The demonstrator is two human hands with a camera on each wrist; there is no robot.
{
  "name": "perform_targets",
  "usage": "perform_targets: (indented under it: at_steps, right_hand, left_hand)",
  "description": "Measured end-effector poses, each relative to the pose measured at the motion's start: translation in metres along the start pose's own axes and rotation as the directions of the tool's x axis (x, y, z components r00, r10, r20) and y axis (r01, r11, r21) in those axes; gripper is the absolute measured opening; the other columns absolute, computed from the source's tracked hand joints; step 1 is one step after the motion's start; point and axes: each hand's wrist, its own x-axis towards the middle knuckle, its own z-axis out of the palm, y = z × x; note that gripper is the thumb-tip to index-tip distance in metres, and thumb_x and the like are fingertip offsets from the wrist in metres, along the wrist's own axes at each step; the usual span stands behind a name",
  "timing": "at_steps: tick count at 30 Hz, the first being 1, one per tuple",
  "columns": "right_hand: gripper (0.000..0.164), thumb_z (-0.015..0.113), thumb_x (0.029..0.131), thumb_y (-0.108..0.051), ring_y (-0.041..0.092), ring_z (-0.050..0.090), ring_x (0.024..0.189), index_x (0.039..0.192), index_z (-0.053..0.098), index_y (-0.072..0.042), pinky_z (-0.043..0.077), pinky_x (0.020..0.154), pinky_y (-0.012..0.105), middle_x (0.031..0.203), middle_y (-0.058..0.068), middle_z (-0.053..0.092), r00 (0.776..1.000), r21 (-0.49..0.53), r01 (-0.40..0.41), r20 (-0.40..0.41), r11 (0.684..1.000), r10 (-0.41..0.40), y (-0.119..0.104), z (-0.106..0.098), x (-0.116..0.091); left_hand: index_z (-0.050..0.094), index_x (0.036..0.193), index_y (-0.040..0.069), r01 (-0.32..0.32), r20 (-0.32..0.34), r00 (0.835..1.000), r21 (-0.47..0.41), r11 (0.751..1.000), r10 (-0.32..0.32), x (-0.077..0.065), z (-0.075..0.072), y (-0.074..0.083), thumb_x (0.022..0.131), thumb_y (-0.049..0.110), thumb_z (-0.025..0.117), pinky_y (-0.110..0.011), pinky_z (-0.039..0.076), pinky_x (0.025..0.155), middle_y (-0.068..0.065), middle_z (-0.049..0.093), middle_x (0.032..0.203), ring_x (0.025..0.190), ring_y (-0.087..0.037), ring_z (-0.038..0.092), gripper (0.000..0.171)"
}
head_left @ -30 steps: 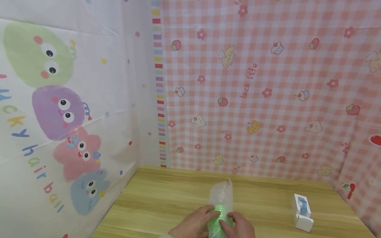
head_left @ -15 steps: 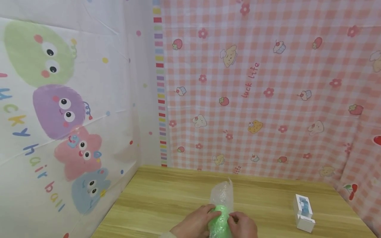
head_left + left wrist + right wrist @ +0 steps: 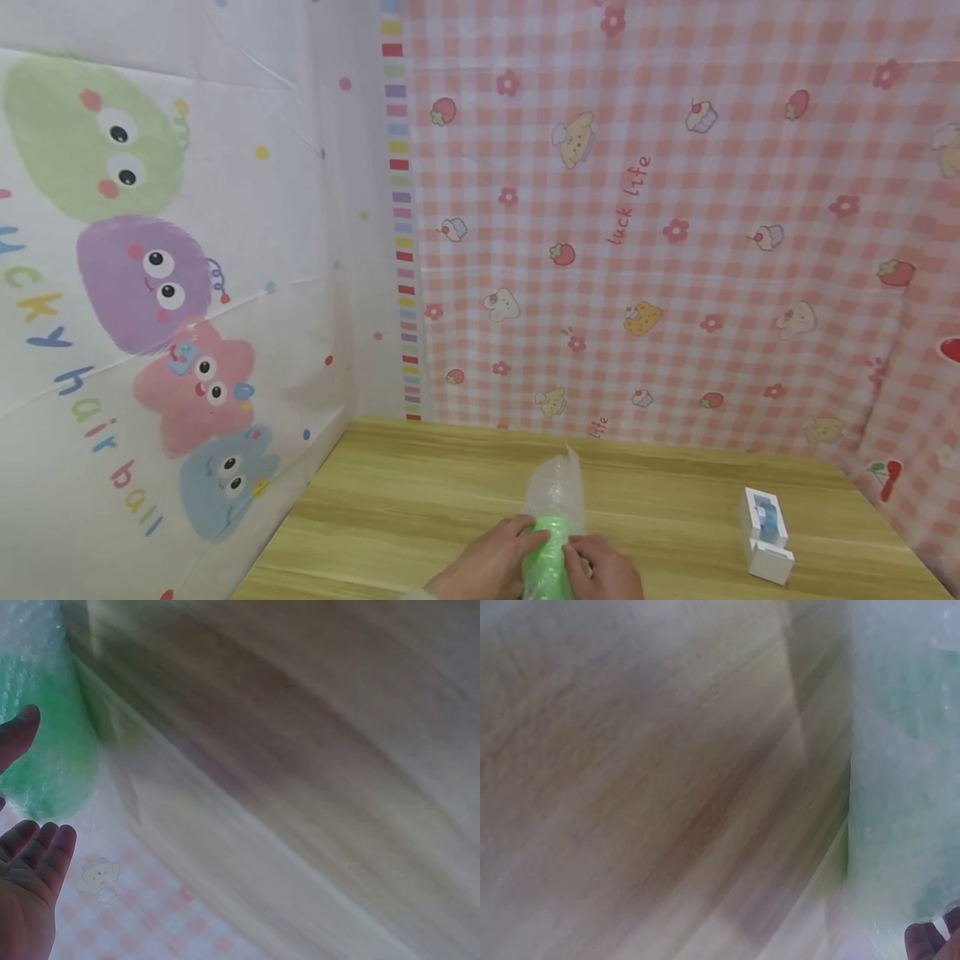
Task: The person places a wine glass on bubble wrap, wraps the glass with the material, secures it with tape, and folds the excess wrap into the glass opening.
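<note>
A green, rounded object [image 3: 551, 554] lies wrapped in clear bubble wrap [image 3: 557, 487] at the front middle of the table. Its kind is hidden by the wrap. My left hand [image 3: 483, 557] holds the bundle from the left, thumb and forefinger on its upper side. From the right, my right hand [image 3: 603, 567] pinches the wrap along the bundle's side with thumb and forefinger. The left wrist view shows the green bundle [image 3: 49, 742] with fingertips close at its end; in the right wrist view the bundle [image 3: 904, 787] fills the right edge.
A white tape dispenser [image 3: 765, 537] with a blue roll stands to the right on the wood-grain table [image 3: 405, 483]. Behind hangs a pink checked cloth [image 3: 645, 275]; a white cartoon-print cloth [image 3: 292, 275] covers the left side.
My right thumb and fingers have shifted on the wrap, drawing together into a pinch at the bundle's right side. The left hand keeps its place.
</note>
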Motion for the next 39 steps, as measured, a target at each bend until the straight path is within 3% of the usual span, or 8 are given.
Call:
perform_targets:
  at_steps: [5, 11, 16, 19, 22, 26, 33, 39]
  right_hand:
    - [0.013, 0.070, 0.087, -0.017, 0.018, 0.069, 0.091, 0.097, 0.078, -0.013, 0.055, 0.071, 0.031, 0.105, 0.000, 0.072, 0.992, 0.013, 0.091, 0.089, 0.996, -0.092, 0.004, -0.002, 0.000]
    - [0.027, 0.077, 0.084, -0.027, 0.026, 0.065, 0.096, 0.103, 0.075, -0.008, 0.056, 0.077, 0.039, 0.108, 0.005, 0.068, 0.941, -0.006, 0.310, 0.146, 0.951, -0.306, 0.014, 0.003, 0.003]
    - [0.027, 0.078, 0.083, -0.028, 0.026, 0.063, 0.095, 0.102, 0.076, -0.009, 0.055, 0.078, 0.039, 0.107, 0.003, 0.066, 0.935, -0.020, 0.327, 0.150, 0.945, -0.320, 0.011, 0.008, 0.005]
    - [0.020, 0.074, 0.085, -0.019, 0.026, 0.063, 0.095, 0.102, 0.076, -0.008, 0.055, 0.076, 0.039, 0.107, 0.004, 0.066, 0.927, -0.012, 0.349, 0.150, 0.937, -0.344, 0.008, 0.010, 0.006]
    - [0.021, 0.071, 0.085, -0.014, 0.028, 0.062, 0.096, 0.105, 0.075, -0.008, 0.056, 0.076, 0.041, 0.110, 0.005, 0.065, 0.911, -0.027, 0.384, 0.176, 0.923, -0.374, 0.006, 0.011, 0.007]
    - [0.029, 0.075, 0.085, -0.022, 0.030, 0.061, 0.102, 0.111, 0.073, -0.010, 0.055, 0.080, 0.047, 0.116, 0.007, 0.064, 0.887, -0.068, 0.431, 0.216, 0.900, -0.409, 0.004, 0.013, 0.006]
    - [0.037, 0.080, 0.078, -0.026, 0.028, 0.062, 0.101, 0.111, 0.072, -0.011, 0.054, 0.081, 0.045, 0.116, 0.007, 0.066, 0.864, -0.130, 0.495, 0.174, 0.859, -0.472, 0.003, 0.018, 0.005]
    - [0.032, 0.081, 0.077, -0.023, 0.029, 0.062, 0.102, 0.105, 0.070, -0.011, 0.053, 0.082, 0.048, 0.117, 0.008, 0.067, 0.888, -0.089, 0.441, 0.184, 0.893, -0.420, -0.001, 0.018, 0.002]
  left_hand:
    - [0.055, 0.141, 0.019, 0.024, -0.009, 1.000, -0.023, 0.999, -0.024, -0.004, 0.001, -0.001, 0.073, 0.019, 0.087, -0.029, 0.050, 0.095, -0.004, 0.051, 0.140, 0.123, -0.018, 0.053, 0.075]
    - [0.051, 0.144, 0.016, 0.007, -0.018, 1.000, -0.068, 0.998, -0.008, -0.013, 0.000, -0.007, 0.081, 0.030, 0.083, -0.032, 0.049, 0.098, -0.005, 0.049, 0.143, 0.127, -0.020, 0.051, 0.071]
    - [0.051, 0.144, 0.012, -0.037, -0.043, 0.999, -0.098, 0.994, 0.033, -0.019, -0.003, -0.013, 0.091, 0.021, 0.072, -0.033, 0.050, 0.097, -0.007, 0.050, 0.142, 0.126, -0.021, 0.052, 0.057]
    - [0.055, 0.141, 0.012, -0.006, -0.040, 0.999, -0.151, 0.988, 0.000, -0.020, -0.003, -0.015, 0.097, 0.013, 0.060, -0.033, 0.050, 0.096, -0.007, 0.054, 0.138, 0.123, -0.019, 0.054, 0.045]
    - [0.058, 0.138, 0.013, 0.058, -0.017, 0.998, -0.204, 0.977, -0.062, -0.020, -0.004, -0.017, 0.103, 0.020, 0.052, -0.034, 0.051, 0.096, -0.004, 0.057, 0.135, 0.120, -0.017, 0.056, 0.036]
    - [0.062, 0.132, 0.014, 0.107, -0.018, 0.993, -0.241, 0.965, -0.114, -0.021, -0.004, -0.019, 0.104, 0.035, 0.050, -0.035, 0.051, 0.095, 0.002, 0.060, 0.129, 0.116, -0.013, 0.057, 0.037]
    - [0.068, 0.116, 0.013, 0.039, -0.143, 0.987, -0.189, 0.981, -0.067, -0.018, -0.005, -0.023, 0.103, 0.033, 0.053, -0.031, 0.052, 0.088, 0.003, 0.065, 0.112, 0.102, -0.010, 0.061, 0.028]
    - [0.073, 0.093, 0.012, 0.042, -0.233, 0.967, -0.275, 0.961, -0.109, -0.012, -0.007, -0.021, 0.099, 0.025, 0.060, -0.025, 0.052, 0.078, 0.008, 0.063, 0.091, 0.086, -0.005, 0.059, 0.019]
